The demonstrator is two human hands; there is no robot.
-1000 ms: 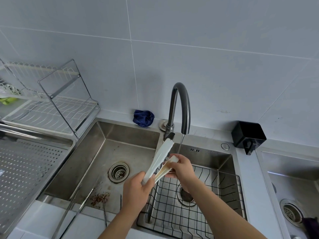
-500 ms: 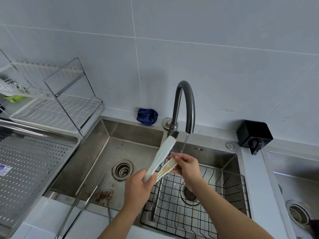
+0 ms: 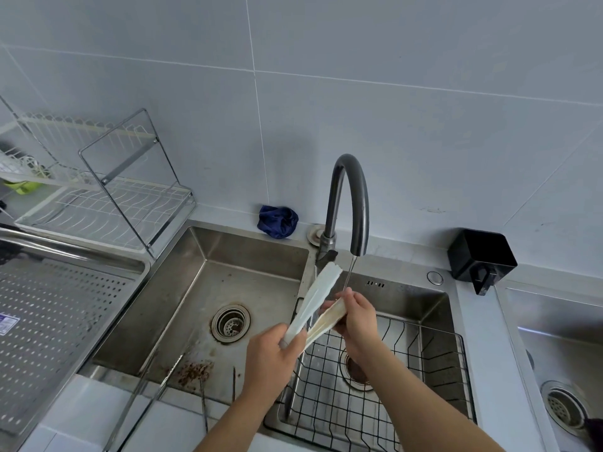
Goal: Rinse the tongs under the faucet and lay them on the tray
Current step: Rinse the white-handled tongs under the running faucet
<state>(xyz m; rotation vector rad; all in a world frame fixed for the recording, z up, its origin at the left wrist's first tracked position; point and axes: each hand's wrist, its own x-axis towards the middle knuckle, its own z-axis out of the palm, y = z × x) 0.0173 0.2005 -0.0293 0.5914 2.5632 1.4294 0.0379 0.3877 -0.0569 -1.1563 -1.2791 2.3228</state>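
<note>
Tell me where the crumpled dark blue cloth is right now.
In the head view, the crumpled dark blue cloth sits on the counter ledge against the tiled wall, behind the left steel sink basin and just left of the dark curved faucet.

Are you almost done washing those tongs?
Not yet. The faucet is running, and the tongs are at the stream over the sink. The left hand holds the joined end; the right hand rubs one arm, which looks yellowish. Left to do: finish rinsing, then lay them on the tray, which holds no tongs yet.
</note>
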